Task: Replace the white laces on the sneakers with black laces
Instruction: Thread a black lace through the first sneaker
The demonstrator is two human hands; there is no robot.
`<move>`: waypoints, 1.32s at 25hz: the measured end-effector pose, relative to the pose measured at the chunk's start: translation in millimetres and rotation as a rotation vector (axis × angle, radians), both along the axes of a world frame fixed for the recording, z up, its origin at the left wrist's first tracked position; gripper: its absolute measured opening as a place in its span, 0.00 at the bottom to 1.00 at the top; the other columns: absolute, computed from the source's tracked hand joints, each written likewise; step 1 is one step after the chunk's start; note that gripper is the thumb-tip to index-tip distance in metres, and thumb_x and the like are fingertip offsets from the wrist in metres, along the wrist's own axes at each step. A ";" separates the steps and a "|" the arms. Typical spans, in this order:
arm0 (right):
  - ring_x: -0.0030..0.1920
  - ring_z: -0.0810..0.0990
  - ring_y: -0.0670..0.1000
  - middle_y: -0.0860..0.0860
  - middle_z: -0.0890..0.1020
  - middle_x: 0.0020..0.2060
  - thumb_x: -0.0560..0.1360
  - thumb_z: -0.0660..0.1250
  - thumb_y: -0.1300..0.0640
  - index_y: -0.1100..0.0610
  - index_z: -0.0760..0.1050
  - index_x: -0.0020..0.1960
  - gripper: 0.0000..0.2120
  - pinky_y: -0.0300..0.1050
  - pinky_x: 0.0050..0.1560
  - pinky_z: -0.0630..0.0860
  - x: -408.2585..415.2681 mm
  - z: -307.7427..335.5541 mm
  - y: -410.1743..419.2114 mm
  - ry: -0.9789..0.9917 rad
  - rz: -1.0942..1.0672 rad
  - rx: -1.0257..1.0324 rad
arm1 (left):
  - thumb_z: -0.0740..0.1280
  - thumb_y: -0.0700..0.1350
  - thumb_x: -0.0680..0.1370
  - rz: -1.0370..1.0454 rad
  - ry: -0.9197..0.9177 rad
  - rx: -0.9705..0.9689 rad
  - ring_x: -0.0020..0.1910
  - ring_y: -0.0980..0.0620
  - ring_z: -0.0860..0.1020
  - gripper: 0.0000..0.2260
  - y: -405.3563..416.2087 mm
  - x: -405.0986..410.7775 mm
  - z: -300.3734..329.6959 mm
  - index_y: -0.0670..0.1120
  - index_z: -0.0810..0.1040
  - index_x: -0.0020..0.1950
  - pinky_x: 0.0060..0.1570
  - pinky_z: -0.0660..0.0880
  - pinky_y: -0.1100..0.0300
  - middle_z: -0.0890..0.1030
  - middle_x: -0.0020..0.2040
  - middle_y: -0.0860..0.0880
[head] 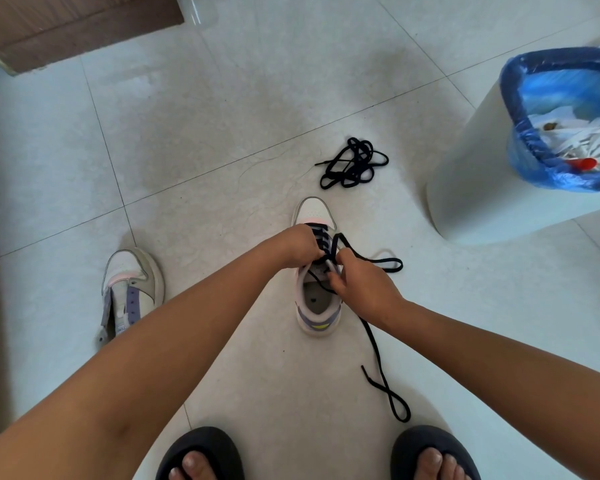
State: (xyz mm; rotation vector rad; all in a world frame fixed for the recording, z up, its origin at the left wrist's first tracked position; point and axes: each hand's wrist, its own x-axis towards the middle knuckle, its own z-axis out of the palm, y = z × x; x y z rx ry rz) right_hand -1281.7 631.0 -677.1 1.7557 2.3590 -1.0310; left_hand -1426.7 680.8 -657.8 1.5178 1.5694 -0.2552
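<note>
both bare forearms reach forward and down, converging at the middle of the view. the left hand [300, 245] is knuckles-up with its fingers curled under in a pinch. the right hand [361, 284] sits just beside it, nearly touching, fingers curled in a pinch, wrist bent slightly inward.

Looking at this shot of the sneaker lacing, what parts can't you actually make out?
Head view only:
- Upper eyelets of the sneaker being laced: covered by the left hand and right hand.
- Heel of the other sneaker: hidden by the left forearm.
- Bin contents: partly cut off by the right edge.
- Spare black lace: tangled, ends unclear.
</note>
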 end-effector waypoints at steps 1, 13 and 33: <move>0.42 0.78 0.58 0.56 0.80 0.42 0.80 0.58 0.53 0.60 0.67 0.58 0.12 0.49 0.39 0.71 -0.1 0.1 -0.5 0.017 -0.018 -0.012 | 0.61 0.42 0.80 0.002 0.006 -0.007 0.30 0.55 0.67 0.11 0.9 -0.7 1.9 0.44 0.71 0.37 0.26 0.64 0.72 0.68 0.32 0.50; 0.37 0.76 0.53 0.51 0.76 0.35 0.77 0.62 0.53 0.57 0.67 0.55 0.11 0.50 0.40 0.72 3.0 -2.5 -1.6 0.182 -0.169 -0.107 | 0.63 0.47 0.78 -0.022 0.094 0.585 0.51 0.51 0.71 0.09 -52.2 6.6 -7.9 0.44 0.79 0.50 0.44 0.68 0.60 0.71 0.52 0.48; 0.38 0.74 0.54 0.50 0.72 0.35 0.77 0.59 0.58 0.61 0.66 0.49 0.06 0.45 0.37 0.68 -5.7 -3.8 -1.8 0.204 -0.497 -0.111 | 0.62 0.44 0.74 -0.180 0.303 0.884 0.25 0.44 0.73 0.08 -105.4 -84.8 -23.6 0.44 0.72 0.35 0.26 0.66 0.59 0.73 0.28 0.47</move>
